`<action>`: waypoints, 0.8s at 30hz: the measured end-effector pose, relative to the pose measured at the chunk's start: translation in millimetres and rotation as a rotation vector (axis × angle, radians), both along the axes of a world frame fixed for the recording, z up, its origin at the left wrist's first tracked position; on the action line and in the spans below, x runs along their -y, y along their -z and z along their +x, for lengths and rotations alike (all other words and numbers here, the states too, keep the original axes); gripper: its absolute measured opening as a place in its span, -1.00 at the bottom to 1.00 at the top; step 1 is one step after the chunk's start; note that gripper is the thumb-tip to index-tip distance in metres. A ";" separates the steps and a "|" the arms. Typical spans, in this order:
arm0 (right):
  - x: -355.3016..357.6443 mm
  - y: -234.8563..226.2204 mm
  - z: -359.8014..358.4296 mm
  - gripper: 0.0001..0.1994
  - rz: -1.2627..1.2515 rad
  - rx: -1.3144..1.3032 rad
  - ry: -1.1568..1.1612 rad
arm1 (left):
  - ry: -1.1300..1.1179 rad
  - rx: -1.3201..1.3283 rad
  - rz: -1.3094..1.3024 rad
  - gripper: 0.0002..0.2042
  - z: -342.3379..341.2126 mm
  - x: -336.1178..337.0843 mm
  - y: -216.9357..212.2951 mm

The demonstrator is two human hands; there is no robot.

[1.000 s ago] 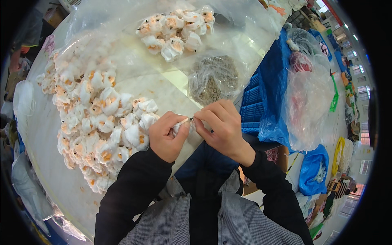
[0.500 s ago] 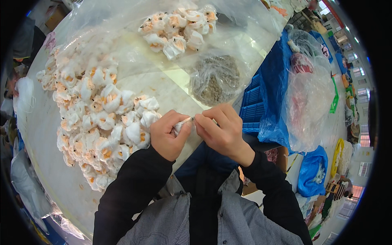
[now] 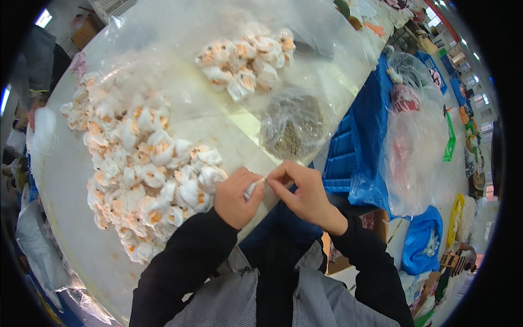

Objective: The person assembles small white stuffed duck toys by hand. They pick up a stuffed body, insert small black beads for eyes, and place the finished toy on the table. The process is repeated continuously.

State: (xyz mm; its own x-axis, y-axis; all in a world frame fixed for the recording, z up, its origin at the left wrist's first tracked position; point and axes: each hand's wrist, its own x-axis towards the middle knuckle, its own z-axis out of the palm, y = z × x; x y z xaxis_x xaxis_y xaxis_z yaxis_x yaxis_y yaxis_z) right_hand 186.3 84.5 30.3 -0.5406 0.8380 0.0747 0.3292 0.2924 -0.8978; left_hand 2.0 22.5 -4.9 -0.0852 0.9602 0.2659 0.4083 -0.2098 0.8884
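My left hand is closed around a small white fabric piece, which shows between thumb and curled fingers over the table's near edge. Thumb and forefinger of my right hand pinch together right at the piece's tip; whatever lies between them is too small to make out. Left of my hands spreads a big pile of puffy white-and-orange fabric pieces, many with a small dark dot. A smaller cluster of such pieces sits farther back.
Beyond my right hand, a clear plastic bag holds small grey-brown bits. Plastic sheeting covers the far part of the pale table. At right stand a blue crate with blue plastic and a large clear bag.
The whole view has shifted slightly, so table and hands appear lower and to the right. My right fingers have changed their pinch at the piece's tip; my left hand keeps its hold.
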 end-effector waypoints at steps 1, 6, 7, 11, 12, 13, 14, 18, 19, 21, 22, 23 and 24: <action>-2.6 -1.8 -0.4 -0.93 -0.030 0.019 -0.023 | 0.002 -0.003 -0.003 -0.88 0.5 0.9 1.6; -10.2 0.7 2.9 -0.89 -0.148 0.030 -0.090 | 0.023 -0.048 0.003 -0.90 1.0 1.1 5.6; -10.2 2.8 3.6 -0.89 -0.170 0.016 -0.092 | 0.027 -0.056 -0.003 -0.90 1.7 1.6 6.4; -10.0 6.4 2.8 -0.90 -0.176 -0.009 -0.090 | 0.021 -0.058 -0.016 -0.91 3.0 1.4 6.8; -10.4 6.0 3.2 -0.90 -0.190 -0.015 -0.089 | 0.021 -0.060 -0.015 -0.91 3.1 0.8 5.6; -10.0 6.1 3.3 -0.90 -0.191 -0.014 -0.091 | 0.019 -0.060 -0.004 -0.91 4.0 1.0 5.8; -9.7 6.1 3.5 -0.90 -0.192 -0.012 -0.092 | 0.017 -0.059 0.007 -0.91 5.6 0.9 6.2; -8.4 5.0 -1.0 -0.90 -0.099 0.031 -0.110 | 0.006 -0.060 0.026 -0.90 4.8 0.6 6.1; -7.5 4.5 -4.5 -0.90 -0.079 0.043 -0.120 | -0.002 -0.069 0.032 -0.90 1.8 1.9 6.9; -7.6 6.6 -2.5 -0.90 -0.095 0.036 -0.106 | -0.001 -0.051 0.039 -0.90 3.2 2.0 7.1; -8.4 8.2 -1.0 -0.90 -0.106 0.029 -0.098 | 0.001 -0.044 0.040 -0.89 4.6 1.9 6.5; -8.7 7.9 -1.5 -0.90 -0.110 0.012 -0.088 | -0.006 -0.037 0.029 -0.89 4.5 2.1 5.1; -8.4 6.3 -2.4 -0.90 -0.114 -0.005 -0.078 | -0.012 -0.029 0.017 -0.89 3.9 2.1 3.3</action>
State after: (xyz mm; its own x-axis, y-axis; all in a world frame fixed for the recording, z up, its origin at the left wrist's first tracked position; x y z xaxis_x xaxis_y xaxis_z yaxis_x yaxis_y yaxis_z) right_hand 183.9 92.9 24.0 -0.6041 0.7968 -0.0157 0.3050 0.2129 -0.9282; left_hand 5.9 20.4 -8.3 -0.0887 0.9545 0.2846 0.4368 -0.2195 0.8723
